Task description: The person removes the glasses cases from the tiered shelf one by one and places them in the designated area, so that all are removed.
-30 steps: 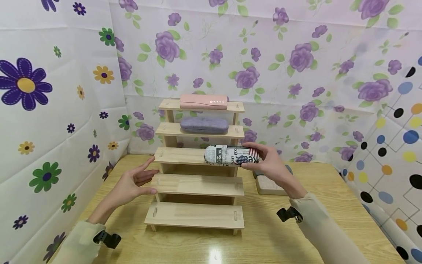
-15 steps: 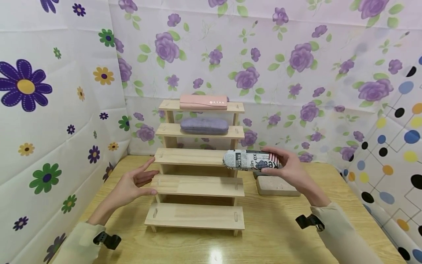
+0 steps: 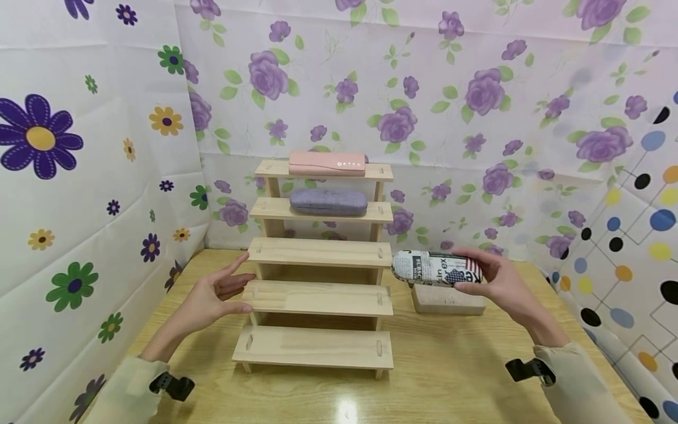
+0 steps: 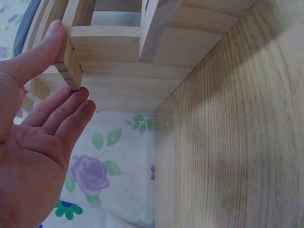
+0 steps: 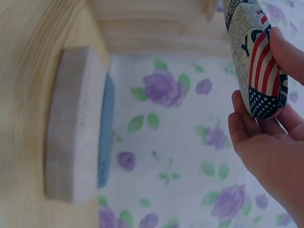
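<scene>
My right hand (image 3: 500, 288) holds a newsprint-patterned glasses case (image 3: 424, 268) by its right end, thumb on one side and fingers on the other. The case is level in the air, to the right of the stepped wooden rack (image 3: 312, 347). In the right wrist view its flag-printed end (image 5: 263, 71) lies between thumb and fingers. My left hand (image 3: 209, 297) is at the rack's left side, fingers extended. The left wrist view has the thumb along a shelf board (image 4: 69, 71) and the fingertips right at its end.
A pink glasses case (image 3: 326, 164) lies on the top shelf, a purple glasses case (image 3: 328, 202) on the one below. Right of the rack, a beige case (image 3: 445, 301) sits on the wooden table (image 3: 424, 365), with a blue case (image 5: 105, 137) beside it. Patterned cloth walls (image 3: 339, 88) stand around.
My right hand has carried the patterned glasses case away from the third shelf, to the right and slightly down, now over the beige case. My left hand has stayed in place.
</scene>
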Action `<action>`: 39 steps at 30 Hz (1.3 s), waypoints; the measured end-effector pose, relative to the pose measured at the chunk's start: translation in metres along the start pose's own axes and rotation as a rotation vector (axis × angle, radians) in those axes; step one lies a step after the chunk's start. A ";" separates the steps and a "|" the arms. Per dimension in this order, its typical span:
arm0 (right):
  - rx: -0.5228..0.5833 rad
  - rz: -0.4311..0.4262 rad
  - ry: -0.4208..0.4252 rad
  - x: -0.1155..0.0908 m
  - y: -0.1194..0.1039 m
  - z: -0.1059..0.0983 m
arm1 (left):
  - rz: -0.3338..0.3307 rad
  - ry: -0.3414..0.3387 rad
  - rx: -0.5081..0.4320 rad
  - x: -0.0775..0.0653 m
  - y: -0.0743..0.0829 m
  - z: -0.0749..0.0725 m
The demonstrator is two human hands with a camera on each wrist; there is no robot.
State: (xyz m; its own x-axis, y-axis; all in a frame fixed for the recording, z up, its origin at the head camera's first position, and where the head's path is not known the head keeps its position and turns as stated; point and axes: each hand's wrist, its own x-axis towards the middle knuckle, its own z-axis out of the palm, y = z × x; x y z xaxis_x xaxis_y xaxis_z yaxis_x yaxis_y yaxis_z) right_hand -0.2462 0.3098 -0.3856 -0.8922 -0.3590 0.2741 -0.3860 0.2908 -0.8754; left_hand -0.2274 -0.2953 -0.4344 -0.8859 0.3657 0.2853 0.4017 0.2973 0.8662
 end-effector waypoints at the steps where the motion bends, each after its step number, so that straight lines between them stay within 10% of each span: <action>1: 0.002 0.006 -0.001 -0.003 0.004 -0.002 | 0.000 -0.001 0.000 0.000 0.000 0.000; 39: -0.090 0.161 -0.032 -0.061 0.095 -0.036 | 0.003 0.002 0.013 0.000 0.003 0.000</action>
State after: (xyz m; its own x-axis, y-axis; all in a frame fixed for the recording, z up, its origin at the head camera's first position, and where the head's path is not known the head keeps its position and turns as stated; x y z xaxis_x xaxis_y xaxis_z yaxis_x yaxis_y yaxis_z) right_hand -0.2363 0.3910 -0.4714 -0.9368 -0.3292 0.1188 -0.2591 0.4242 -0.8677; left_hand -0.2258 -0.2944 -0.4319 -0.8851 0.3649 0.2888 0.4075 0.3078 0.8598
